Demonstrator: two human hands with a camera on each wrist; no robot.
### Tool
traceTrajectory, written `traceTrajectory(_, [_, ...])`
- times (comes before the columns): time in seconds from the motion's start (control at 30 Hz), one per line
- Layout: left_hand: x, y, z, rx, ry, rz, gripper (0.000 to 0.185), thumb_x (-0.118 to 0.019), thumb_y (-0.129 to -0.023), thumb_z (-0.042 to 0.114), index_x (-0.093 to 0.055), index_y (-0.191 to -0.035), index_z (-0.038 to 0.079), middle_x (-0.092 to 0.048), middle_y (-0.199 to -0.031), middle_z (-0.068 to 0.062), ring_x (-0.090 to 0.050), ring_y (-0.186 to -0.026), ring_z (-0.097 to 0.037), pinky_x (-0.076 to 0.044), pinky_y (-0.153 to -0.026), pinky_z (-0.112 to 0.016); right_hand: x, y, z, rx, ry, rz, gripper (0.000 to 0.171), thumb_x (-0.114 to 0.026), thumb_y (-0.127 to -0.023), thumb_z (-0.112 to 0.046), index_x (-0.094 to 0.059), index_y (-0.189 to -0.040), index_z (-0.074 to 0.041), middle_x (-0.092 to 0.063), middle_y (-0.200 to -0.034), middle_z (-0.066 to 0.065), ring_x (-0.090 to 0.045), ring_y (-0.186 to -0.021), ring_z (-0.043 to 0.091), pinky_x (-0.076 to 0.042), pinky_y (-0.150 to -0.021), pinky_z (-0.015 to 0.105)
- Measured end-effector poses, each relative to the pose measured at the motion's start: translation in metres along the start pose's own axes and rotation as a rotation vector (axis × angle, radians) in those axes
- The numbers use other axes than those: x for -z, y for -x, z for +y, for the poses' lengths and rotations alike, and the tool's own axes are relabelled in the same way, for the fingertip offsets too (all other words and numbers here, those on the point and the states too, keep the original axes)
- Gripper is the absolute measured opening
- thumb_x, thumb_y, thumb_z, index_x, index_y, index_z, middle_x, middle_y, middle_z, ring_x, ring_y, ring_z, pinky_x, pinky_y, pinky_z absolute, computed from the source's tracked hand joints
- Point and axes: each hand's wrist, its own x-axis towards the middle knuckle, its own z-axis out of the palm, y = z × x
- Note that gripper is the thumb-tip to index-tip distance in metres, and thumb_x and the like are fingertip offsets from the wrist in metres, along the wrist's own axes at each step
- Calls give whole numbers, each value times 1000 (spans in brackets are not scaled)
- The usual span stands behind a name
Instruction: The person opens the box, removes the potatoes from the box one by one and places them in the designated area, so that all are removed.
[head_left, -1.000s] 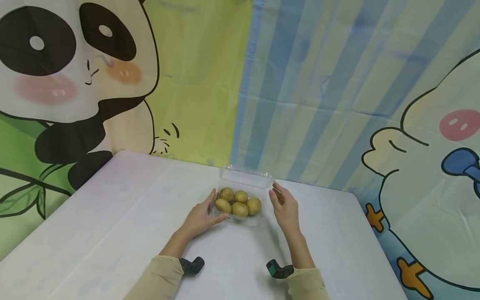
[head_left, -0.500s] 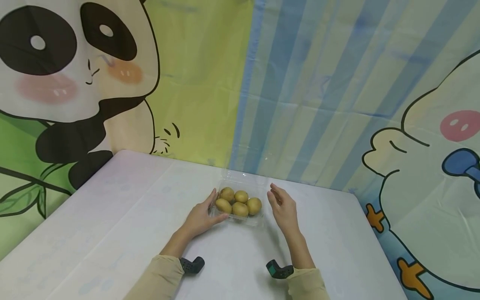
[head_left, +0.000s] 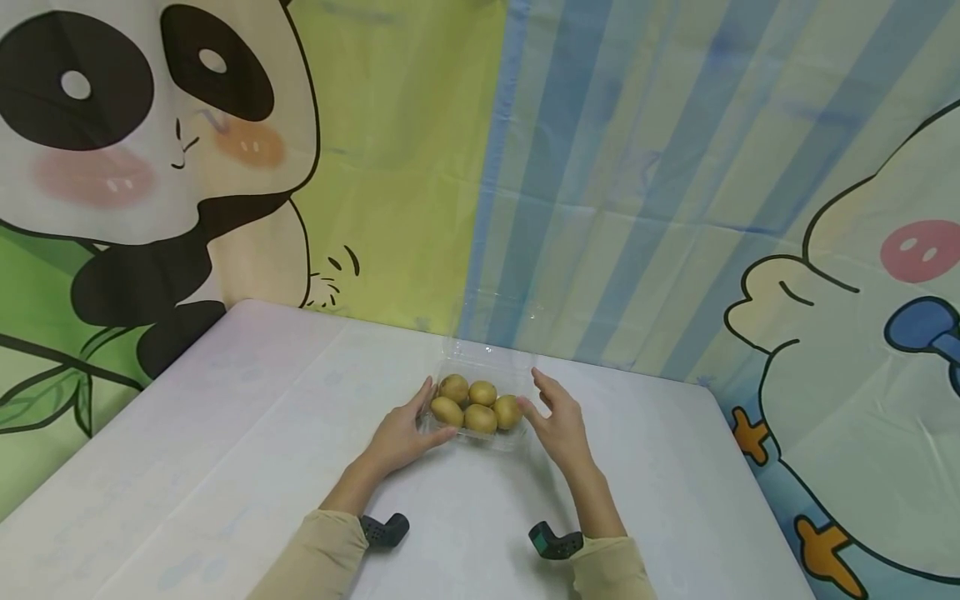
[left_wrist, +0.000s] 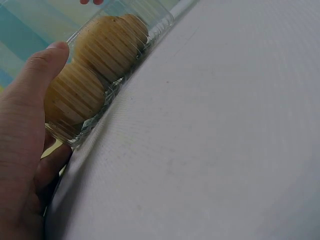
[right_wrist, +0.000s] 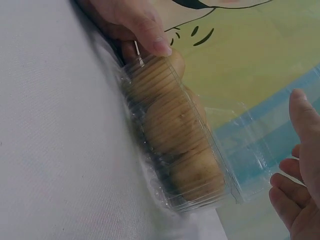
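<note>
A clear plastic clamshell box (head_left: 517, 437) sits on the white table and holds several brown kiwis (head_left: 480, 407). Its transparent lid (head_left: 497, 321) stands open at the back. My left hand (head_left: 401, 433) holds the box's left side, with the thumb along the near edge. In the left wrist view that left hand (left_wrist: 25, 140) lies against the ribbed box wall (left_wrist: 80, 137), with the kiwis (left_wrist: 107, 47) behind it. My right hand (head_left: 557, 421) hovers open at the box's right side. The right wrist view shows this right hand (right_wrist: 300, 185) just clear of the box (right_wrist: 165, 185).
The white table (head_left: 225, 433) stretches wide on the left and in front of the box. A cartoon backdrop (head_left: 600, 167) hangs close behind the box. The table's right edge (head_left: 757, 492) lies not far from my right hand. Black wrist cameras (head_left: 384, 529) sit at both sleeves.
The clear lid swung up from a low tilt to standing open. My right hand moved left, close to the box's right side. My left hand kept its hold.
</note>
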Motion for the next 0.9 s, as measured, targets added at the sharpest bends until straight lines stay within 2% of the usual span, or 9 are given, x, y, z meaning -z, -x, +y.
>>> traceTrajectory(0.3, [-1,0,0,8,3,6,103,-57,-66,72,-10,-146,28,-36,-142,4,-38,-129,-28,-31,-105,-47,-6,1,2,24,100,-58,75,-64,-78,-45,-37,-138,-10,-41,-140,8,-44,-125,28,-42,-97,40])
traceTrajectory(0.47, [-1,0,-1,4,10,10,103,-58,-66,72,-10,-146,28,-36,-142,4,-38,-128,-28,-31,-105,-47,-10,2,1,27,145,-81,75,-66,-77,-41,-36,-139,-11,-39,-142,6,-37,-130,25,-38,-102,41])
traceTrajectory(0.63, [-1,0,-1,-1,14,12,103,-58,-66,72,-10,-146,27,-36,-142,4,-38,-128,-28,-31,-105,-47,-15,2,0,44,162,-77,75,-68,-76,-39,-38,-137,-9,-40,-141,6,-37,-130,24,-34,-104,41])
traceTrajectory(0.9, [-1,1,0,-1,12,11,104,-57,-66,73,-10,-146,27,-35,-142,3,-39,-128,-28,-31,-105,-47,-23,4,-3,42,225,-109,77,-70,-74,-42,-41,-135,-5,-38,-142,6,-37,-130,25,-35,-103,40])
